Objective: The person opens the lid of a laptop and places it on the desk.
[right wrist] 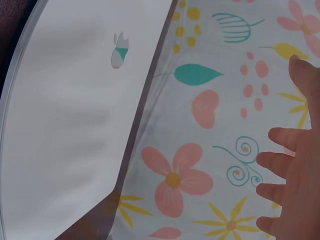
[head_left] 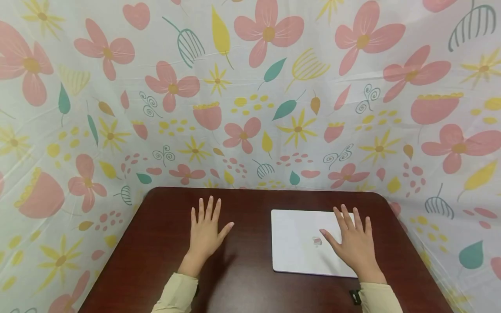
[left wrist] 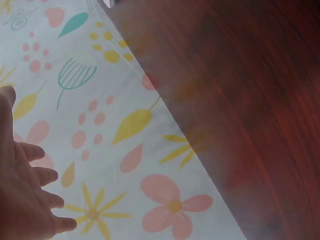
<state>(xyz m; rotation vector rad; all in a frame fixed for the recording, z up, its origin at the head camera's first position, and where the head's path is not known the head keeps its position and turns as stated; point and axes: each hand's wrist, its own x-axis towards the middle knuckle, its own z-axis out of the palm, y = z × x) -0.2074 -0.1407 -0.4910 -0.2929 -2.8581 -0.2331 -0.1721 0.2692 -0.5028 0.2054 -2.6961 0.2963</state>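
Laptop (head_left: pixel 293 243): closed, flat on table (head_left: pixel 164 226), right of centre.
Left hand (head_left: pixel 204 234): fingers spread wide; raised above table, left of laptop.
Right hand (head_left: pixel 355 247): fingers spread wide; raised above laptop's right side.

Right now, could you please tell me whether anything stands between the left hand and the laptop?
Nothing visible does: only tabletop shows between the left hand and the laptop, while the right hand hovers over the laptop's right side.
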